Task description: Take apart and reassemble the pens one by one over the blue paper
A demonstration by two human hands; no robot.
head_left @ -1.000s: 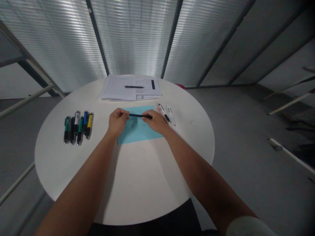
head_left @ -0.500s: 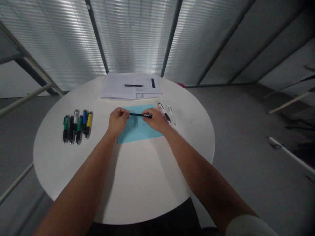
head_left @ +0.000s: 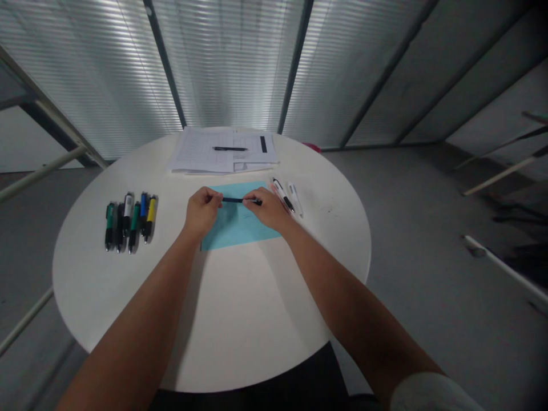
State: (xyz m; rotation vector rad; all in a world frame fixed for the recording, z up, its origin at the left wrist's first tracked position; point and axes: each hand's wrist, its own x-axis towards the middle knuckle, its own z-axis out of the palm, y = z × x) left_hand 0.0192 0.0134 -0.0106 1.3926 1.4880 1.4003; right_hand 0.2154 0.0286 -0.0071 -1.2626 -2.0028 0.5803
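Note:
A slim black pen (head_left: 232, 200) lies level between my hands, above a light blue sheet (head_left: 240, 231). My left hand (head_left: 202, 212) pinches its left end with thumb and fingertips. Closed round the pen's right part is my right hand (head_left: 269, 209), whose fingers cover some of it. Just right of that hand, a white pen with a black grip (head_left: 283, 194) and a plain white pen (head_left: 295, 200) rest on the table. Faint marks show on the blue sheet.
On the round white table (head_left: 240, 319), several thick coloured pens (head_left: 133, 222) stand grouped at the left. Printed papers (head_left: 203, 151) lie at the far edge with another black pen (head_left: 230, 149) on top. A glass wall with blinds (head_left: 226, 63) rises behind.
The whole view has shifted slightly, so the table sits a little further left. My right hand's fingers have moved slightly along the pen towards the left; both hands still hold it.

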